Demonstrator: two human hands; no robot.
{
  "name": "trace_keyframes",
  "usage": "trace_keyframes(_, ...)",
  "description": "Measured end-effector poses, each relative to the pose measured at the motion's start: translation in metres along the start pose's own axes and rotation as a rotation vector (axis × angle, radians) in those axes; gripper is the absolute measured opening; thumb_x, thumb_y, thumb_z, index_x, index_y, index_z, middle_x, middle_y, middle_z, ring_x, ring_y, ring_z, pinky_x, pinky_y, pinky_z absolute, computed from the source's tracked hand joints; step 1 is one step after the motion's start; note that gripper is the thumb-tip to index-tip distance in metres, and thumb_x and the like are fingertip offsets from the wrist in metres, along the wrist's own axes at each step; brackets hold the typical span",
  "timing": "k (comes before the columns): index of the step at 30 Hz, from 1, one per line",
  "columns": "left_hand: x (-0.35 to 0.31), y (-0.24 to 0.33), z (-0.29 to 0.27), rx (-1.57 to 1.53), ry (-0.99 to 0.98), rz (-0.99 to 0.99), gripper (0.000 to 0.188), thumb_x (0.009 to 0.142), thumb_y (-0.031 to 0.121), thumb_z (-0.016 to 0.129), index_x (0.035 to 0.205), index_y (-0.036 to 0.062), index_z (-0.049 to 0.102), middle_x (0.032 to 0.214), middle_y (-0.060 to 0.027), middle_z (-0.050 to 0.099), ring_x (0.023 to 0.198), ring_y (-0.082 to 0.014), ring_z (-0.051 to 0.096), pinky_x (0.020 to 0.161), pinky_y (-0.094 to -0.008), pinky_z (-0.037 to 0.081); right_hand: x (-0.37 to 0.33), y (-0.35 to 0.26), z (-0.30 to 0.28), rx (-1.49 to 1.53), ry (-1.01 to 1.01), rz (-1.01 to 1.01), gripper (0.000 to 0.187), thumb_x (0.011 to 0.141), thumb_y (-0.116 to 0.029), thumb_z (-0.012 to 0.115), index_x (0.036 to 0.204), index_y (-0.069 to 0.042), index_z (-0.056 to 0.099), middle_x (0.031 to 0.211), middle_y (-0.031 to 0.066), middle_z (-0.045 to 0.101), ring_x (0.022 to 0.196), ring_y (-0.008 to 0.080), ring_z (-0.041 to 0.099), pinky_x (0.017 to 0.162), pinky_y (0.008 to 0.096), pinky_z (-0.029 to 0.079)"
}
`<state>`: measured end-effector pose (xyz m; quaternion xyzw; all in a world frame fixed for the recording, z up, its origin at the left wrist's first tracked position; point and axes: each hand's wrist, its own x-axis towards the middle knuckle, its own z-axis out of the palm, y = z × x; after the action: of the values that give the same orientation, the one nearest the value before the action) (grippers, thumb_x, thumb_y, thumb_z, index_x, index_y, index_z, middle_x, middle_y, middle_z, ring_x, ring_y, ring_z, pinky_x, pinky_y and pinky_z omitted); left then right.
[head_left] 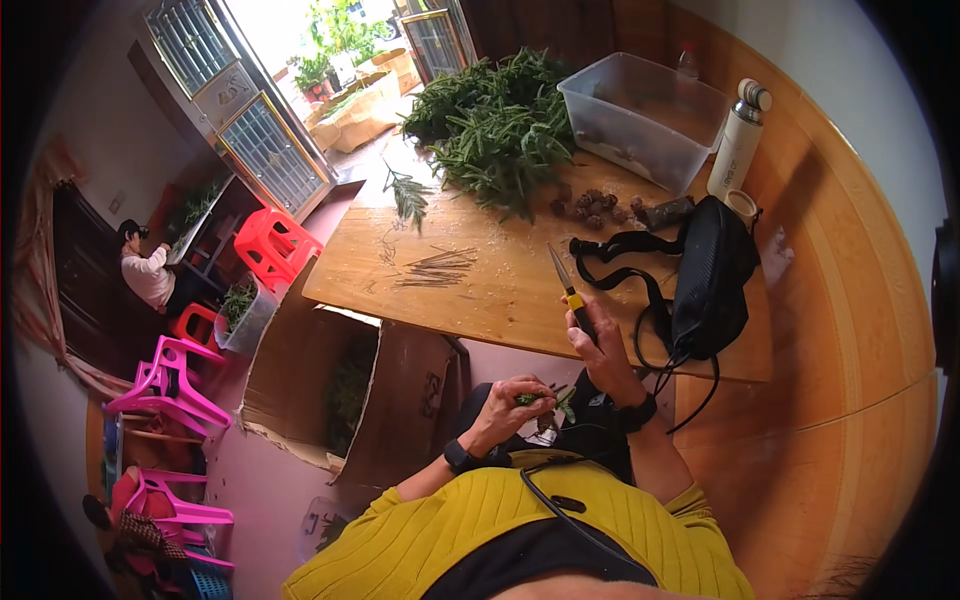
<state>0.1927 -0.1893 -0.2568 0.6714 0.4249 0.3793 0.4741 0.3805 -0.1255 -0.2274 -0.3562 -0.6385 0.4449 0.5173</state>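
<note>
We're gripping the knife (566, 290) in our right hand (605, 362), fingers wrapped tight, left hand (505, 400) fingers pinching a green sprig (540, 399) below the tabletop (500, 290) near edge; probably best keeping the blade angled away.

Lying on the pale wooden tabletop (500, 290): a heap of green needle-leaved sprigs (495, 125) at twelve o'clock, a clear plastic tub (645, 115) at one o'clock, a white cylindrical flask (738, 140) just beside it, a black strapped pouch (712, 275) at three o'clock, a bundle of stripped thin stems (435, 268) near centre. Standing at eight o'clock: an open brown cardboard box (340, 390); farther at nine, red and pink plastic stools (275, 245).
</note>
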Motion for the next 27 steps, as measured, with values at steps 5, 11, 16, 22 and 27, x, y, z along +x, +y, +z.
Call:
trace_keyframes(5, -0.007, 0.000, 0.003, -0.025, -0.021, -0.017, 0.005, 0.083, 0.001, 0.066, 0.086, -0.0028, 0.067, 0.080, -0.0064, 0.065, 0.075, -0.0106, 0.059, 0.069, -0.0250, 0.048, -0.016, 0.002, 0.000, -0.021, 0.039, 0.044, 0.039, 0.085, -0.013, 0.051, 0.123, -0.002, 0.049, 0.089, -0.0012, 0.051, 0.075, 0.0065, 0.045, 0.069, 0.0220, 0.038)
trace_keyframes(11, -0.015, 0.008, -0.021, -0.248, -0.011, -0.053, 0.008, 0.088, -0.003, 0.058, 0.082, -0.0012, 0.063, 0.073, -0.0003, 0.061, 0.071, -0.0069, 0.056, 0.063, -0.0216, 0.047, -0.002, 0.015, 0.002, -0.145, 0.050, -0.109, 0.040, 0.083, -0.011, 0.051, 0.122, -0.003, 0.049, 0.091, 0.0007, 0.052, 0.080, 0.0086, 0.048, 0.072, 0.0229, 0.041)
trace_keyframes(16, -0.016, 0.001, -0.039, -0.370, 0.111, 0.002, 0.004, 0.085, -0.001, 0.067, 0.088, -0.0035, 0.067, 0.079, 0.0013, 0.059, 0.074, -0.0042, 0.053, 0.064, -0.0181, 0.044, -0.016, -0.038, 0.010, -0.323, -0.035, -0.068, 0.047, 0.081, -0.008, 0.053, 0.128, -0.005, 0.049, 0.097, 0.0062, 0.055, 0.084, 0.0155, 0.052, 0.079, 0.0284, 0.044)
trace_keyframes(22, -0.035, 0.006, -0.051, -0.365, 0.071, -0.010, 0.005, 0.086, 0.000, 0.066, 0.089, -0.0035, 0.067, 0.080, 0.0006, 0.058, 0.075, -0.0041, 0.052, 0.066, -0.0179, 0.044, -0.068, -0.054, 0.017, -0.498, -0.195, -0.078, 0.048, 0.080, -0.009, 0.059, 0.128, -0.006, 0.052, 0.099, 0.0095, 0.056, 0.087, 0.0212, 0.055, 0.081, 0.0319, 0.045)
trace_keyframes(27, -0.049, 0.006, -0.054, -0.432, 0.044, -0.039, 0.006, 0.087, 0.003, 0.066, 0.090, -0.0031, 0.066, 0.082, 0.0008, 0.057, 0.076, -0.0050, 0.051, 0.068, -0.0187, 0.043, -0.091, -0.054, 0.012, -0.474, -0.301, 0.152, 0.047, 0.080, -0.012, 0.063, 0.126, -0.005, 0.056, 0.095, 0.0108, 0.058, 0.084, 0.0213, 0.055, 0.079, 0.0311, 0.045)
